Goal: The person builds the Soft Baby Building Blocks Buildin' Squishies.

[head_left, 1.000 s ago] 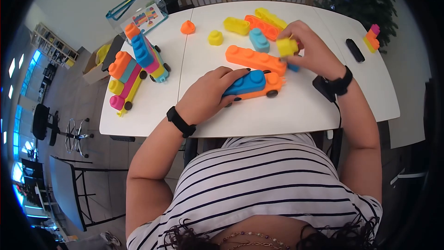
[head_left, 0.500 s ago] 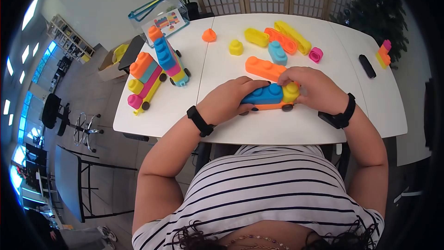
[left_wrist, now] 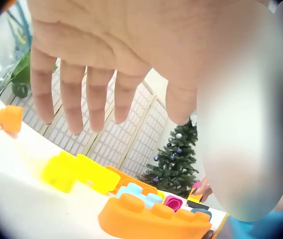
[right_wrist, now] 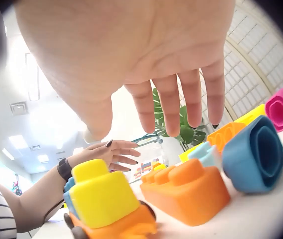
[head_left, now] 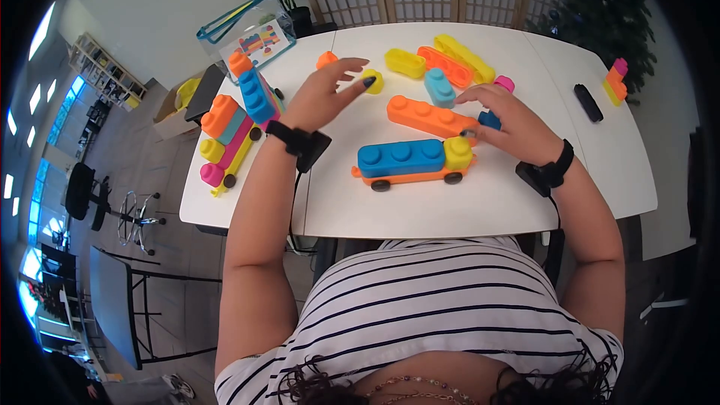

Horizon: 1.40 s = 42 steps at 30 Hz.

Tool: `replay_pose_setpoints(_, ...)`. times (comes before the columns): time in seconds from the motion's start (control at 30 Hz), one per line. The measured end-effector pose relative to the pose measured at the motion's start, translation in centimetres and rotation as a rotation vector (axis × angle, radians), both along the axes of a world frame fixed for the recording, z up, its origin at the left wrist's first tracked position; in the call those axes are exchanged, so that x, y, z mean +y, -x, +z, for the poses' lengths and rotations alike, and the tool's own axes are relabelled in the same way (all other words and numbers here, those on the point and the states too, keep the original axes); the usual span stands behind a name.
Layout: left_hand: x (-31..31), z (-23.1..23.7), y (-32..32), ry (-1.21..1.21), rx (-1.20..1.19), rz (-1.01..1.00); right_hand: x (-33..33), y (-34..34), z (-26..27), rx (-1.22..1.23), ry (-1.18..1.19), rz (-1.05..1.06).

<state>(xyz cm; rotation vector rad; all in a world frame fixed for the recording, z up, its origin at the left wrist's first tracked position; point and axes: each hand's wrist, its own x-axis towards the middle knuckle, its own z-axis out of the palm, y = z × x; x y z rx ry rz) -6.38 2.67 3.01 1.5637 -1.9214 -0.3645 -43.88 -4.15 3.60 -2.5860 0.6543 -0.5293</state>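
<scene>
On the white table, an orange wheeled base (head_left: 412,177) carries a long blue block (head_left: 401,159) and a small yellow block (head_left: 458,153) side by side. My left hand (head_left: 322,97) is raised above the table with fingers extended, holding nothing; its thumb overlaps a yellow block (head_left: 374,76) in the head view. My right hand (head_left: 517,127) hovers just right of the wheeled base, fingers apart and nothing in them. Below its palm in the right wrist view are a long orange block (right_wrist: 188,194) and a dark blue block (right_wrist: 251,154) lying on its side.
Two built wheeled toys (head_left: 259,101) stand at the left of the table. At the back lie a light blue block (head_left: 439,88), hollow-side-up yellow and orange blocks (head_left: 446,66) and a pink block (head_left: 505,84). A clear bag (head_left: 251,37) stands back left; a black object (head_left: 588,103) lies right.
The right hand brought the yellow block down onto the wheeled base beside the blue block and let go. My left hand released the blue block and moved up and left.
</scene>
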Motion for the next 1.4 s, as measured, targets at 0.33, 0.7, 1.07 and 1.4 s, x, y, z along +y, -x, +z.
replay_pose_setpoints(0.33,-3.7,-6.7,-2.8,0.208,0.41,0.221,-7.8,2.4,-3.0,-0.268,-0.16,-0.251)
replay_pose_setpoints(0.7,-3.9,-7.7,-3.6,0.112,0.5,0.186,-13.5,6.0,-7.5,-0.653,-0.188,-0.359)
replay_pose_setpoints(1.07,-3.1,-6.6,-3.2,0.392,0.48,0.386,-11.9,4.8,-7.7,-0.698,-0.135,-0.449)
replay_pose_setpoints(1.4,-3.4,-7.3,-3.5,0.311,0.592,0.383,-11.6,4.9,-7.7,-0.618,-0.116,-0.375)
